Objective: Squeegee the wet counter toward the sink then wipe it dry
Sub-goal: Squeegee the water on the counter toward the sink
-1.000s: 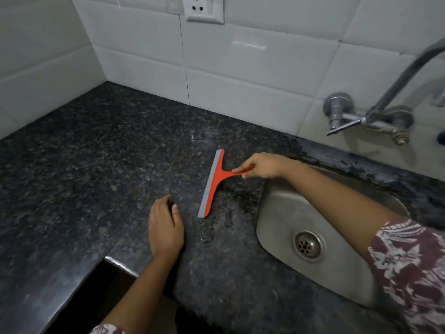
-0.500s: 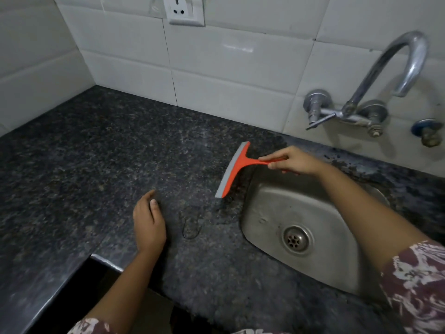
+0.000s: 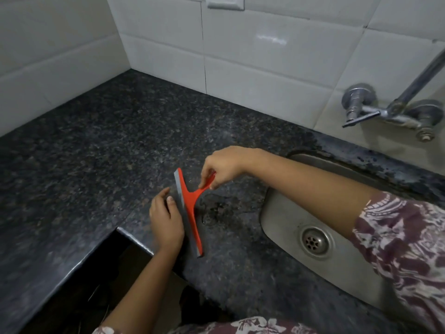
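Since the earlier frame, your squeegee [image 3: 189,210] has moved left, away from the sink [image 3: 277,213], blade down on the counter [image 3: 96,153]. Your right hand [image 3: 224,165] pinches its handle; your left hand [image 3: 166,218] rests flat beside the blade, holding nothing.

White tiled walls [image 3: 277,51] meet in a corner, bearing a socket [image 3: 225,2].
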